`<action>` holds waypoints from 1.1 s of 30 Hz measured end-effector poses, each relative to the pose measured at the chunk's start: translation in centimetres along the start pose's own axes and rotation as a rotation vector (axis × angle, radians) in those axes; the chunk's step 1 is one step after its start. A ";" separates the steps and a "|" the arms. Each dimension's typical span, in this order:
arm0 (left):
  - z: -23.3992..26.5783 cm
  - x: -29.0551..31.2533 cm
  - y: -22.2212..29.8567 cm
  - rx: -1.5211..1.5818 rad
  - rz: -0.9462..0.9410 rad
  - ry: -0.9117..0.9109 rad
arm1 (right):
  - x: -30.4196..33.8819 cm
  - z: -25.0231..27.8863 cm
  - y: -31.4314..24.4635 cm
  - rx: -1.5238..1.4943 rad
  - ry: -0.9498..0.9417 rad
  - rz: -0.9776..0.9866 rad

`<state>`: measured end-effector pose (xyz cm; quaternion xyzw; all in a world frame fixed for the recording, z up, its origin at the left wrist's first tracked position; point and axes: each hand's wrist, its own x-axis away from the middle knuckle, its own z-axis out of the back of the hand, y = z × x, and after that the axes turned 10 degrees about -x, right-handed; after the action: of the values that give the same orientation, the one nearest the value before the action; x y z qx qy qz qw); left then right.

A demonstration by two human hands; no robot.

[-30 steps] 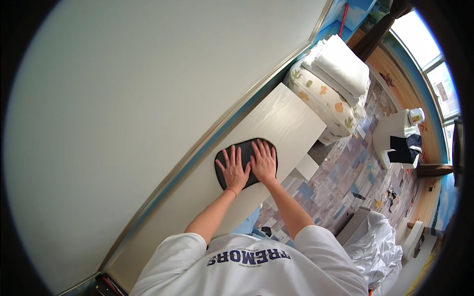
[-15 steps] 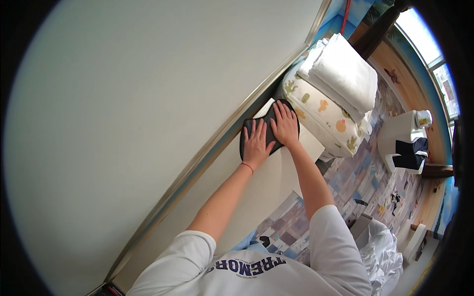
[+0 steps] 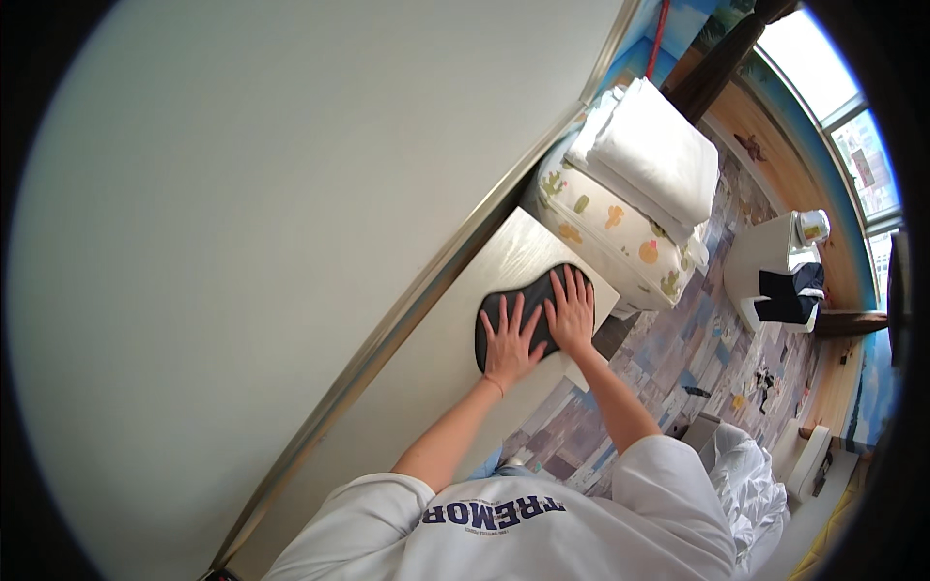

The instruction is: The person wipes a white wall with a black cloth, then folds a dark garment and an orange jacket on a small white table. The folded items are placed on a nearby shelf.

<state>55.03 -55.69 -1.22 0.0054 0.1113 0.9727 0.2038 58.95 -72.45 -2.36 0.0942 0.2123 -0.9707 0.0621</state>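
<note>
A black, curved pad with two rounded lobes lies flat on a pale, glossy furniture top. My left hand rests palm down on its left lobe, fingers spread. On the right lobe lies my right hand, fingers stretched out flat and slightly apart. Neither hand is wrapped round the pad. The palms and fingers hide much of its surface.
Beyond the furniture top stands a cactus-print storage bag with folded white cloth on it. A plain pale wall runs along the left. To the right are a patterned floor and a white stand holding dark cloth.
Both hands and the black pad have moved nearer to me, away from the storage bag. More of the pale top now shows at the far end. My view has shifted slightly.
</note>
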 end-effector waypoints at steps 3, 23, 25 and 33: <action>0.3 4.4 -0.6 0.000 0.014 -0.021 | 3.4 0.1 -3.0 -0.002 -0.074 -0.027; 1.5 22.4 -6.5 0.052 0.801 0.352 | 6.1 -4.9 -15.2 -0.507 -0.631 0.864; 1.8 22.6 -5.4 -0.003 0.829 0.398 | 5.7 -5.0 -16.1 -0.617 -0.682 0.782; 10.4 19.4 -3.2 -0.220 1.008 0.873 | 1.7 3.4 -20.5 -0.983 -0.376 0.902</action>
<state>39.11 -42.88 7.49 -0.3574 0.0677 0.8675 -0.3391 53.44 -55.55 8.47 -0.0355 0.5533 -0.6408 0.5310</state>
